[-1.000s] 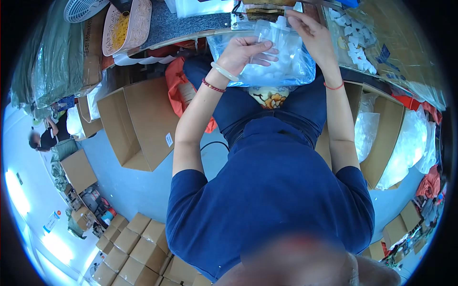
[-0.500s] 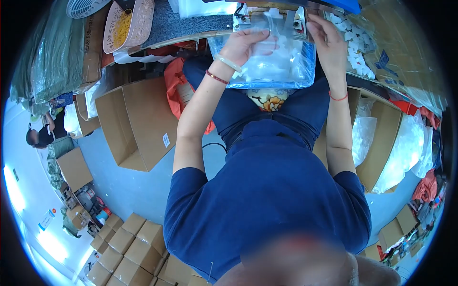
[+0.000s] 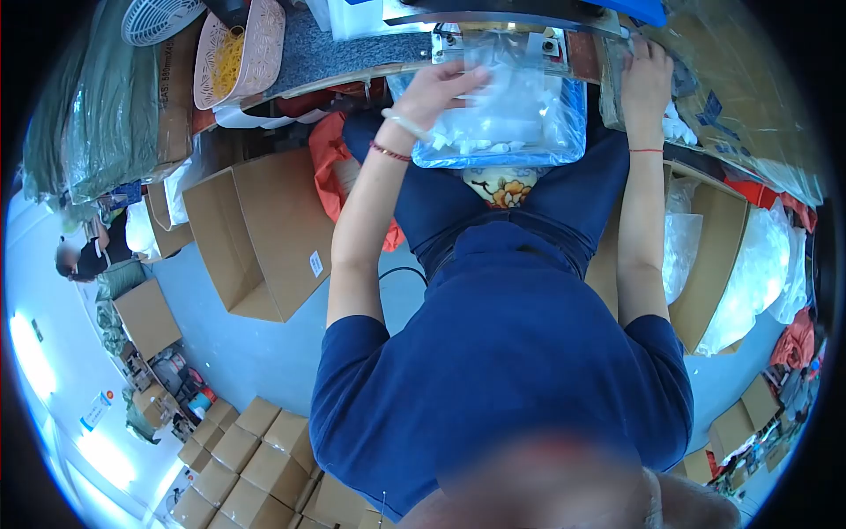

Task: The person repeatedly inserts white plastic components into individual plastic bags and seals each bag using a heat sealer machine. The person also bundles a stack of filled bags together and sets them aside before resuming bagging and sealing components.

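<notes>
My left hand (image 3: 441,91) is at the left side of a clear plastic bag (image 3: 509,75). Its fingers look loosely apart, though motion blurs them. The bag lies under the dark front bar (image 3: 502,16) of a machine with blue parts, over a metal plate. Below is a blue-rimmed tray (image 3: 502,161) on my lap, holding clear bags and small white pieces (image 3: 480,147). My right hand (image 3: 648,75) is raised at the machine's right end, fingers curled near a small pale tip. What they close on is hidden. Greyish translucent plastic lies around this hand.
At the upper left, a pink basket (image 3: 261,48) holds yellow rubber bands (image 3: 228,63). Open cardboard boxes (image 3: 269,234) stand on both sides of me. Stacked cartons (image 3: 256,450) are behind. Another person (image 3: 86,256) is at the far left.
The machine's dark bar has come lower over the bag. My right hand has moved right and up, toward the machine's end. My left hand has shifted slightly left, its fingers loosening from the plastic.
</notes>
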Motion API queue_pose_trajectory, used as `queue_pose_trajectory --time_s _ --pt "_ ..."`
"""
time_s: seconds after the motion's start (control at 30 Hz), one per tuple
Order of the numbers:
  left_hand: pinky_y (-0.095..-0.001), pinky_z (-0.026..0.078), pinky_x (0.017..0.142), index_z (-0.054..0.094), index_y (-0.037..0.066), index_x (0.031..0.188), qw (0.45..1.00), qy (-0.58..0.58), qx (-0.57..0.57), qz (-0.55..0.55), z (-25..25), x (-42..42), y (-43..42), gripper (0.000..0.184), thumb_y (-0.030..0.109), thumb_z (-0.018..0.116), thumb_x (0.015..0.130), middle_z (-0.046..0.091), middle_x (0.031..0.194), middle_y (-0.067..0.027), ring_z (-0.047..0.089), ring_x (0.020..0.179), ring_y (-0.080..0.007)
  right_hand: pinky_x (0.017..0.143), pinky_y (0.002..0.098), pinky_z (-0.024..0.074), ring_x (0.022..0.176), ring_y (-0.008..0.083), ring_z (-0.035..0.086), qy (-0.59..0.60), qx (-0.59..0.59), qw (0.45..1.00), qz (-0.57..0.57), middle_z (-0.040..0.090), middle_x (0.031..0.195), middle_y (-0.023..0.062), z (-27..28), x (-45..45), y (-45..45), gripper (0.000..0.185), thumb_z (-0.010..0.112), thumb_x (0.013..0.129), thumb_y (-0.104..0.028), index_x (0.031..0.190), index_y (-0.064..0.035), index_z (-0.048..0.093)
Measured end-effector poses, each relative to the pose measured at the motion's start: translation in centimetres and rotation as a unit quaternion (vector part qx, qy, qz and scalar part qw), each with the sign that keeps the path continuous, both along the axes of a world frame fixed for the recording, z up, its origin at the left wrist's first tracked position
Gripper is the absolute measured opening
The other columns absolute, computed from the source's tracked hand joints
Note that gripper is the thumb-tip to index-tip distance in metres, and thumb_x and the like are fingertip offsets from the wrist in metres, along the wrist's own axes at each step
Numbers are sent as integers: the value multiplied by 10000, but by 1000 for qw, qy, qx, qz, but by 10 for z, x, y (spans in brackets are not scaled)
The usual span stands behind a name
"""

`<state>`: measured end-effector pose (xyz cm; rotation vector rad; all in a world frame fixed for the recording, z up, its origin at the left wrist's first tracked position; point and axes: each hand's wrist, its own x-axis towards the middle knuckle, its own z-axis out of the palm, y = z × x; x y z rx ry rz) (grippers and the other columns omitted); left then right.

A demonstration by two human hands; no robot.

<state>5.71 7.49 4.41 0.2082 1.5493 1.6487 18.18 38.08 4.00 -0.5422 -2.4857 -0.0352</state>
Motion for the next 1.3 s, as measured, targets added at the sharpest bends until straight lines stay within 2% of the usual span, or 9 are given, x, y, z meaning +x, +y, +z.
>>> queue_pose_trajectory --time_s 0.13,0.2,0.3,0.33,0.5,0.83,0.93,1.17,1.3 --pt "-328 545 682 717 -11 983 917 345 -31 196 -16 -58 -26 248 221 690 899 735 910 -80 712 846 -197 863 415 484 954 326 597 -63 11 998 13 646 1092 134 -8 -1 -2 244 610 885 -109 1121 -86 670" --pt "-377 551 679 718 16 978 704 653 -158 231 -30 -96 -23 249 249 673 902 728 948 -108 697 784 -306 864 412 480 936 328 605 -69 -24 997 37 657 1075 138 -7 -3 -2 245 618 884 -114 1121 -87 674" --pt "-531 372 1040 598 73 1259 591 746 -306 -12 -61 -99 -38 492 394 656 890 569 1332 -137 530 1228 -327 852 409 479 946 336 617 91 -95 987 94 681 1039 136 -17 0 12 256 626 896 -154 1139 -87 671" --pt "-540 219 1138 518 62 1336 609 744 -275 -28 -64 -86 -44 655 496 647 862 494 1415 -152 394 1373 -306 845 411 481 970 342 616 43 -59 996 58 682 1049 140 -20 9 16 264 628 901 -171 1147 -84 668" --pt "-413 448 996 638 96 1218 611 754 -237 55 -52 -48 -67 389 183 704 845 648 1225 -90 591 1157 -278 830 413 488 1016 356 613 -46 -18 999 -14 660 1130 165 3 21 -6 278 624 925 -220 1156 -69 658" --pt "-377 513 818 724 83 908 678 695 -196 136 -34 -52 -72 110 88 686 805 715 982 -50 656 954 -258 770 264 485 816 139 596 87 -400 906 110 672 1077 90 64 39 -81 306 702 893 -177 1184 -85 677" --pt "-356 538 796 708 52 969 590 764 -224 136 -49 -66 -68 142 81 680 833 717 995 -72 668 894 -269 759 241 472 804 118 581 -2 -422 895 147 675 1070 50 46 32 -100 287 696 896 -156 1179 -115 680" --pt "-372 537 770 708 79 949 704 656 -240 129 -31 -62 -76 124 100 670 833 711 960 -92 668 896 -287 768 249 480 840 121 599 -21 -453 868 204 687 1079 44 49 29 -113 251 682 902 -159 1148 -106 686" --pt "-369 537 783 711 71 938 661 710 -205 129 -41 -55 -73 117 95 675 828 715 957 -91 672 897 -278 785 268 493 825 134 627 -145 -584 763 237 707 976 58 -48 0 -154 254 702 887 -202 1101 -66 686"
